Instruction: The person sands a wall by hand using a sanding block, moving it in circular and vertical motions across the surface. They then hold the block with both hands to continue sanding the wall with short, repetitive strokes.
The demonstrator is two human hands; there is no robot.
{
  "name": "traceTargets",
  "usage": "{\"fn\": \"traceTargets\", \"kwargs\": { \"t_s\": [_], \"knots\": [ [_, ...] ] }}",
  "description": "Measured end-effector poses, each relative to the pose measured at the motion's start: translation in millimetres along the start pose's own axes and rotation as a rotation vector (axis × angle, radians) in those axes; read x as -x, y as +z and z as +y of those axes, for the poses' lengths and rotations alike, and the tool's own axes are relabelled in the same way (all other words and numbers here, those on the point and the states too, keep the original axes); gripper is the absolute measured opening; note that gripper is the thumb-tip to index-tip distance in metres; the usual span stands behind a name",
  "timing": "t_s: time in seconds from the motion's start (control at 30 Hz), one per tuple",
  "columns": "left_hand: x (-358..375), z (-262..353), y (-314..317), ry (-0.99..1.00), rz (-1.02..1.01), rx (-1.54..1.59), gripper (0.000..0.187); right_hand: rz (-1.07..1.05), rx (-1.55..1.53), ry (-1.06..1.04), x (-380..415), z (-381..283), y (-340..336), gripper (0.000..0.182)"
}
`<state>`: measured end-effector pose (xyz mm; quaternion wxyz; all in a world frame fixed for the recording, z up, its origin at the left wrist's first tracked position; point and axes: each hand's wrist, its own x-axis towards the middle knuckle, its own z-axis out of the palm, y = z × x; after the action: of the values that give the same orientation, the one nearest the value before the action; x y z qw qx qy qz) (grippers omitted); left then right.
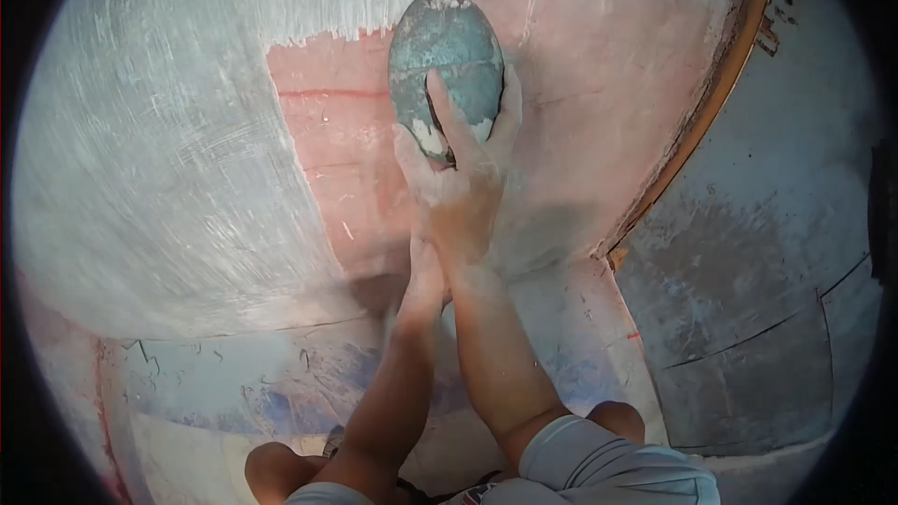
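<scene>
My right hand [466, 154] is wrapped over the lower end of an oval, worn teal hand sander [445, 37], with its fingers spread along the body. The sander lies against a large curved surface [168, 150], on a patch of pink coating [327, 131]. Pale streaked filler covers the surface to the left of that patch. My left hand [427, 262] is close under my right wrist, mostly hidden behind it, so its fingers cannot be made out. Whitish dust coats my right hand.
An orange-brown edge strip [720, 84] borders the curved surface on the right. Beyond it lies a grey, stained floor [748, 271] with a darker panel [762, 383]. My bent knees [276, 472] are near the bottom, over a dusty ledge [234, 374].
</scene>
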<state>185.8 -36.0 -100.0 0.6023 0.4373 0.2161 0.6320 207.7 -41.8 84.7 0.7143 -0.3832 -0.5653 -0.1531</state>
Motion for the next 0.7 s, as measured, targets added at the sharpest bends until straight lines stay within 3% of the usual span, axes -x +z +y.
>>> {"fn": "traceTargets", "kwargs": {
  "t_s": [0.17, 0.2, 0.23, 0.3, 0.4, 0.5, 0.6, 0.67, 0.7],
  "knots": [
    [12, 21, 3, 0.189, 0.017, -0.399, 0.045, -0.067, 0.133, -0.035, 33, 8, -15, 0.062],
    [23, 26, 0, 0.035, -0.087, 0.365, 0.045, -0.069, 0.136, -0.029, 31, 5, -15, 0.062],
    [24, 19, -1, 0.033, -0.084, 0.365, 0.045, -0.056, 0.101, -0.02, 26, 3, -14, 0.06],
    [14, 7, 3, -0.331, 0.161, 0.489, 0.045, -0.043, 0.078, -0.012, 8, -5, -15, 0.055],
    [-4, 12, 4, -0.467, 0.123, 0.663, 0.046, -0.008, 0.015, -0.033, -11, -3, -8, 0.057],
    [-9, -25, -23, -0.332, -0.04, 0.703, 0.047, 0.003, 0.018, -0.034, -5, -4, -7, 0.057],
    [16, -13, -14, -0.257, 0.115, 0.445, 0.047, -0.025, 0.063, -0.011, 16, -5, -13, 0.057],
    [27, 13, -6, -0.193, 0.049, 0.418, 0.047, -0.054, 0.193, -0.053, 25, -3, -16, 0.057],
    [29, 22, -5, -0.123, -0.017, 0.385, 0.046, -0.051, 0.071, 0.015, 22, -5, -15, 0.056]
  ]
}}
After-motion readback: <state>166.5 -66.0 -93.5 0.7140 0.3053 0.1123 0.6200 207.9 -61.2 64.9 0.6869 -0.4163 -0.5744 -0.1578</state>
